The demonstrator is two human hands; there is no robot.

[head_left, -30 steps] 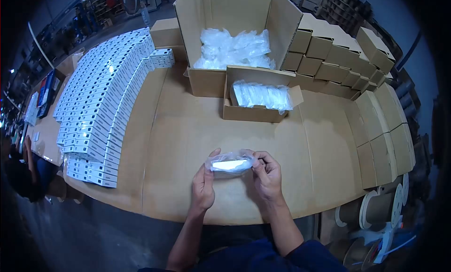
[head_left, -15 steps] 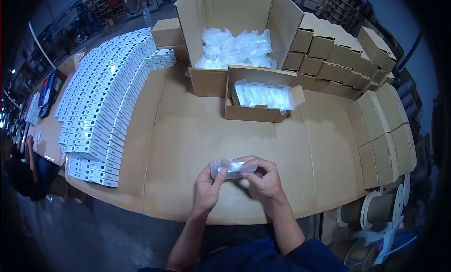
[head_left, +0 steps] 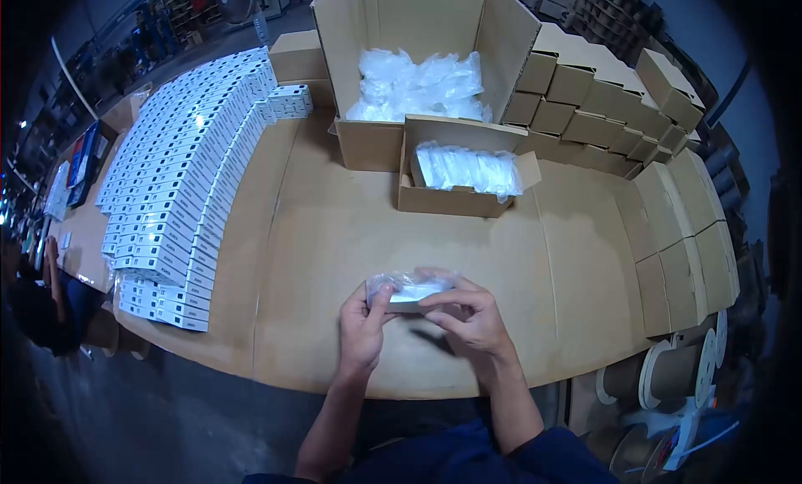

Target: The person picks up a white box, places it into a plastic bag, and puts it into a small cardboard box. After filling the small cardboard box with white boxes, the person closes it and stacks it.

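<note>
One flat, oblong packet (head_left: 405, 292) in clear, wrinkled plastic film, pale and glossy inside, is held just above the bench (head_left: 334, 233), near its front edge. The left hand (head_left: 362, 329) pinches its left end, thumb on the face and fingers behind. The right hand (head_left: 472, 321) is curled at the other end, index fingertip touching the lower part; whether it pinches the film cannot be told. Brown, creased cardboard covers the bench. Beyond the packet stand two open cardboard cartons: a small one (head_left: 447, 202) with a tight row of film-wrapped packets (head_left: 468, 168), too overlapped to count, and, behind it, a large one (head_left: 368, 146) heaped with crumpled, translucent plastic bags (head_left: 418, 87). Many small, smooth white boxes (head_left: 180, 192) are stacked at left; plain brown cardboard boxes (head_left: 585, 125) are piled at back right.
</note>
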